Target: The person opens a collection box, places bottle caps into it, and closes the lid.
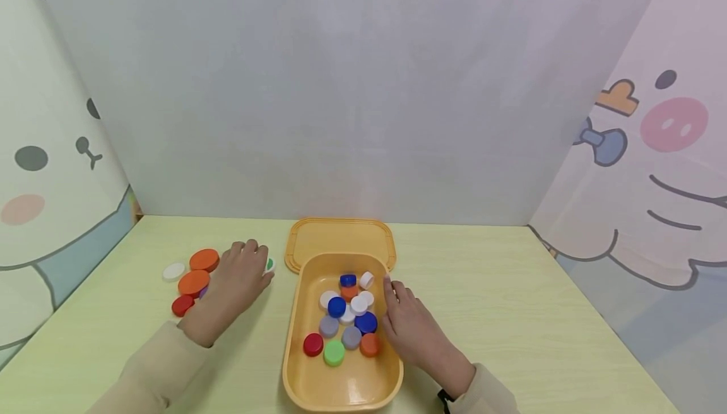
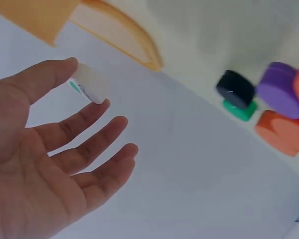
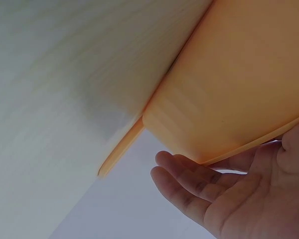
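My left hand point(image 1: 241, 275) pinches a white bottle cap with green print point(image 2: 88, 83) between thumb and index finger; the other fingers are spread. The cap is held above the table, left of an orange plastic container point(image 1: 343, 389). Inside that container lie several bottle caps, among them a green cap point(image 1: 334, 353), a dark red cap point(image 1: 313, 344) and a blue cap point(image 1: 366, 322). My right hand point(image 1: 417, 332) holds the container's right rim, with the thumb over the edge and some fingers outside, as the right wrist view shows.
Left of the container, loose caps lie on the table: orange caps point(image 1: 204, 260), a white cap point(image 1: 173, 271), a red cap point(image 1: 182, 305), a purple cap point(image 2: 278, 89) and a black cap point(image 2: 235, 89). The orange lid point(image 1: 341, 237) lies flat behind the container.
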Available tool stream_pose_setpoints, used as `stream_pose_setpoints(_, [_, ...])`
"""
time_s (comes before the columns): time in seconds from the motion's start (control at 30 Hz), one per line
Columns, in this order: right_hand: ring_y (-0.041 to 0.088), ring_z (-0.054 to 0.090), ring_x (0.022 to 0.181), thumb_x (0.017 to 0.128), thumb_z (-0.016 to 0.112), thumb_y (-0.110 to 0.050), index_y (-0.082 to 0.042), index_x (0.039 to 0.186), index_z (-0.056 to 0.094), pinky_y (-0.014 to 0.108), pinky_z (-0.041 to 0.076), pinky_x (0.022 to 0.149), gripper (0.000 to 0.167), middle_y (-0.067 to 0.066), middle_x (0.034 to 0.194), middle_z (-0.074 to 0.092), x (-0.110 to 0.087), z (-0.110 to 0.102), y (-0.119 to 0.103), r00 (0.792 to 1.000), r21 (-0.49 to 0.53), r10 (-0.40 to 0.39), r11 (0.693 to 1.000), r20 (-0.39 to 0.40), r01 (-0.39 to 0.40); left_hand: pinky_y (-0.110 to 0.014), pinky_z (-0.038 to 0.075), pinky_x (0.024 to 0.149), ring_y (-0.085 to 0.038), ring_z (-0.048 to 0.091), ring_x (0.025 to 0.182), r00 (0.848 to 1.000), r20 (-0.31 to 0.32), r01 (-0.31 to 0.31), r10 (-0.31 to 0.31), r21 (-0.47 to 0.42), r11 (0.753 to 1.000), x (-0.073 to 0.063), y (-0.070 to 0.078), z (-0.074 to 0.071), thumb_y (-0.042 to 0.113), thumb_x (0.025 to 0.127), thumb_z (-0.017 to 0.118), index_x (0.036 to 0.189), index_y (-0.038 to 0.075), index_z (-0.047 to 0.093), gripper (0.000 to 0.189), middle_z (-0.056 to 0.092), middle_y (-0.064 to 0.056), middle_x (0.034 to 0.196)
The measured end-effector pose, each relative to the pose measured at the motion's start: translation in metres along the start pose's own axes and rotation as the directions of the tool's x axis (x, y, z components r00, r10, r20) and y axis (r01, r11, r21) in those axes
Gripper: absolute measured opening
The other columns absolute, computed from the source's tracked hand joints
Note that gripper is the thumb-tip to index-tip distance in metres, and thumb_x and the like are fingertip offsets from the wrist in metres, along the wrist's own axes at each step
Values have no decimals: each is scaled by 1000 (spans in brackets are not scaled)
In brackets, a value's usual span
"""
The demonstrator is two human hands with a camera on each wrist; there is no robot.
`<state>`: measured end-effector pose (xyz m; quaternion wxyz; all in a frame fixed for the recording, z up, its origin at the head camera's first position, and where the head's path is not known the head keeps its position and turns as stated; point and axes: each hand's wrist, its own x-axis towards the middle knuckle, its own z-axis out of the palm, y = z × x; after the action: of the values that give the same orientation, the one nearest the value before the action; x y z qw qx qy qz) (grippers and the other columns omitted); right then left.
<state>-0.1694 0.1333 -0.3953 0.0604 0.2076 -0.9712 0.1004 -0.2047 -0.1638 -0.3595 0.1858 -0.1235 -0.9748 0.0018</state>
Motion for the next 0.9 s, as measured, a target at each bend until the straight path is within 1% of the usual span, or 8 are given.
stream_pose_setpoints(0.1, [29, 48, 114, 91, 43, -18, 2, 140, 30, 44, 44, 93, 55, 18, 130, 45, 0, -1, 0, 1000, 0, -3, 1000, -3, 3, -41, 53, 69, -34, 55, 86, 1000, -12, -22, 22, -9, 1000, 0, 12, -12, 27, 74, 74, 92, -3, 58, 38, 57, -16, 88])
stream_pose_setpoints(0.17, [29, 48, 114, 91, 43, -18, 2, 140, 30, 44, 44, 93, 55, 18, 130, 45, 0, -1, 0, 1000, 2, -2, 1000, -3, 2, -42, 53, 74, -34, 55, 91, 999, -6, -32, 31, -18, 999, 0, 20, -17, 29, 75, 73, 96, -2, 59, 41, 58, -16, 92])
stream_pose_setpoints(0.3, [29, 48, 114, 91, 43, -18, 2, 140, 30, 44, 44, 94, 55, 18, 130, 45, 0, -2, -1, 1000, 4, 0, 1000, 2, 0, -42, 51, 81, -33, 55, 98, 998, 46, -30, 34, -72, 997, -2, 38, -24, 32, 76, 72, 104, 0, 59, 45, 59, -15, 101])
stream_pose_setpoints(0.4, [29, 48, 114, 91, 42, -18, 3, 140, 31, 44, 44, 93, 54, 18, 130, 45, 0, -2, -1, 1000, 5, 1, 1000, 3, -1, -41, 51, 84, -31, 54, 99, 995, 85, -46, 56, -111, 993, -5, 50, -26, 34, 76, 71, 105, 2, 59, 44, 60, -13, 103])
stream_pose_setpoints(0.53, [30, 47, 116, 92, 42, -19, 2, 140, 30, 45, 43, 94, 55, 18, 131, 44, -1, -2, -1, 1000, 10, 10, 1000, 6, -10, -39, 49, 85, -27, 54, 97, 987, 120, -93, 109, -137, 986, -8, 65, -25, 35, 76, 71, 103, 4, 60, 42, 60, -10, 101])
stream_pose_setpoints(0.63, [30, 46, 117, 92, 42, -19, 2, 141, 29, 45, 43, 95, 55, 19, 132, 43, -1, -2, -1, 1000, 14, 14, 1000, 10, -14, -39, 49, 85, -27, 54, 97, 980, 147, -114, 135, -144, 983, -11, 73, -22, 35, 76, 72, 103, 3, 60, 44, 59, -11, 100])
stream_pose_setpoints(0.77, [30, 47, 116, 92, 42, -19, 2, 141, 29, 45, 43, 94, 55, 19, 131, 43, -1, -1, 0, 1000, 14, 7, 1000, 10, -7, -40, 49, 86, -29, 54, 98, 970, 186, -127, 153, -143, 981, -14, 80, -17, 35, 75, 72, 103, 2, 60, 45, 58, -12, 100])
stream_pose_setpoints(0.9, [29, 49, 112, 91, 43, -19, 3, 140, 30, 44, 44, 93, 55, 19, 129, 44, 0, 0, 0, 1000, 7, -3, 1000, 2, 3, -39, 47, 86, -28, 52, 97, 966, 186, -152, 177, -144, 978, -18, 84, -13, 34, 75, 72, 101, 3, 60, 43, 57, -11, 96])
